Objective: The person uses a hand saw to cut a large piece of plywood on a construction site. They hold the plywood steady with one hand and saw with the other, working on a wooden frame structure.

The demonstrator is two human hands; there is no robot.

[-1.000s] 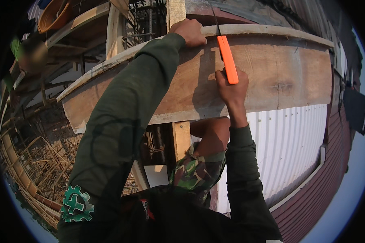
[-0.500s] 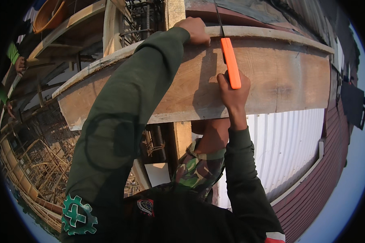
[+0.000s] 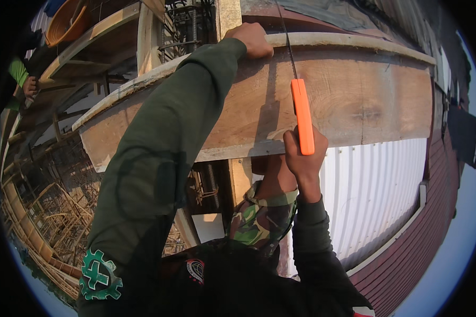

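A wide plywood board [image 3: 333, 100] lies across the view in front of me, with a pale wooden batten [image 3: 354, 40] along its far edge. My right hand [image 3: 309, 161] is closed round the orange handle of a handsaw [image 3: 302, 111]. The saw's thin dark blade runs away from me over the batten, and its far end goes out of the picture. My left hand [image 3: 251, 40] grips the batten to the left of the blade, fingers curled over it and partly hidden. My bent knee in camouflage cloth is under the board's near edge.
At the far left another person's hand [image 3: 30, 86] in a green sleeve is by the wooden framing. An orange basin [image 3: 67, 22] stands behind it. Steel reinforcing bars [image 3: 181, 31] rise past the batten. White corrugated sheeting [image 3: 373, 195] is below on the right, with bamboo poles at lower left.
My right hand has drawn the saw back toward me, so its handle now sits nearer the board's near edge. My left hand stays on the batten. The other person's hand has shifted slightly.
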